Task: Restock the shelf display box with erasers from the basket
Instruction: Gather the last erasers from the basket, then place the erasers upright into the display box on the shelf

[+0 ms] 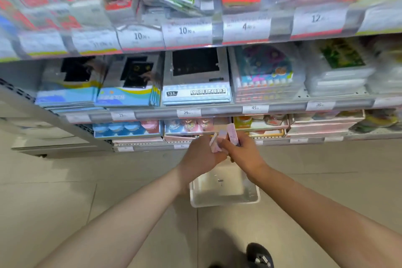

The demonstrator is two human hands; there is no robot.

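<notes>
We hold pink erasers (219, 137) pinched in both hands, left hand (201, 156) and right hand (243, 152), above the white basket (224, 201) on the floor, near the bottom shelf's front edge (152, 148).

Two hands (219, 154), about three pink erasers (226, 137), one white basket (224, 201), one shoe (260, 255).

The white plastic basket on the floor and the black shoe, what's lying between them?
Only bare grey floor tiles between basket and shoe, seen in the head view.
</notes>
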